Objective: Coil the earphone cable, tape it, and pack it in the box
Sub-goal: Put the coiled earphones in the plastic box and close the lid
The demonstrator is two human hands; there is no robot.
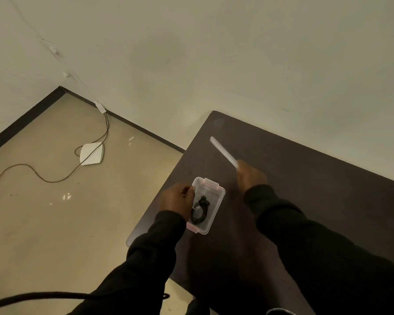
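on the far left, off the table, a flat white square device (pixel 92 153) lies on the beige floor with a thin dark cord (pixel 55 178) trailing from it, well clear of the work. next comes the person's left hand (pixel 177 201), curled against the left long wall of the small clear plastic box with pink latches (pixel 216 209), fingers closed on its rim so that it steadies the box near the left edge of the dark brown table (pixel 305 189). inside the box sits the coiled black earphone cable (pixel 199 211), the buds bunched at the far end of the loop; whether tape binds it cannot be told from here. to the right, well apart from the box, the right hand (pixel 250 176) is blurred but closed around one end of a thin flat translucent white piece, probably the box lid (pixel 223 151), seen edge-on and angled up and away. the step in hand looks like closing the box. to do it well, the left hand should keep the box pinned so it cannot slide off the nearby table edge, the coil should be pressed flat below the rim so no loop is pinched, and the lid should come down level, corners matched, before the pink latches are pressed home at both ends.
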